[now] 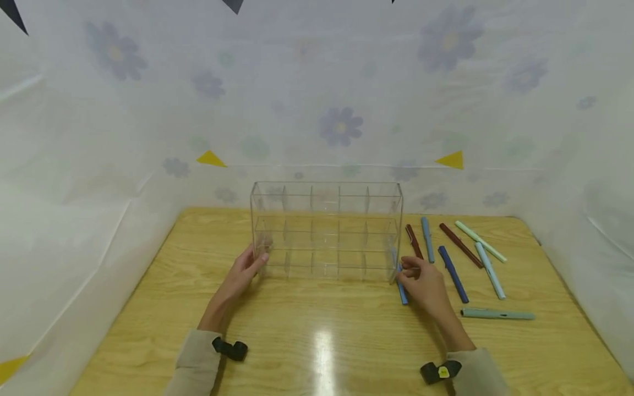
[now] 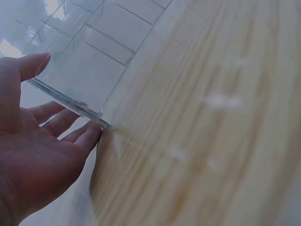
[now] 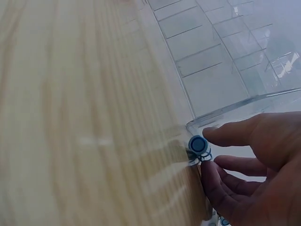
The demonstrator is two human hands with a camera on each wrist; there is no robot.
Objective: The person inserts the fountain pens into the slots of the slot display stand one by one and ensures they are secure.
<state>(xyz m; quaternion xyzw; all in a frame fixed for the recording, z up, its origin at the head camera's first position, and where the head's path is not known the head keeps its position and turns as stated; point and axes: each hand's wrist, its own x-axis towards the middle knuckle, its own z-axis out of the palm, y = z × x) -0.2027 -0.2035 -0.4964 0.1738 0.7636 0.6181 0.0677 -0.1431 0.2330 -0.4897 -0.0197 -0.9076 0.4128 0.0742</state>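
Note:
A clear plastic organizer (image 1: 327,251) with rows of small compartments stands upright on the table. My left hand (image 1: 244,270) grips its lower left side. In the left wrist view, the thumb lies at the front edge of the organizer (image 2: 70,98), with the other fingers around the side wall. Beside the lower right corner, my right hand (image 1: 423,281) has curled fingers at a blue pen (image 1: 403,296). In the right wrist view, thumb and forefinger pinch the blue pen (image 3: 198,144) just outside the organizer's corner.
Several pens lie right of the organizer: dark red pens (image 1: 460,245), a grey-blue pen (image 1: 427,240), a navy pen (image 1: 453,274), a pale green pen (image 1: 480,241), a light blue pen (image 1: 490,270) and a grey-green pen (image 1: 497,314). Flowered white sheeting (image 1: 297,82) encloses the wooden table (image 1: 282,341).

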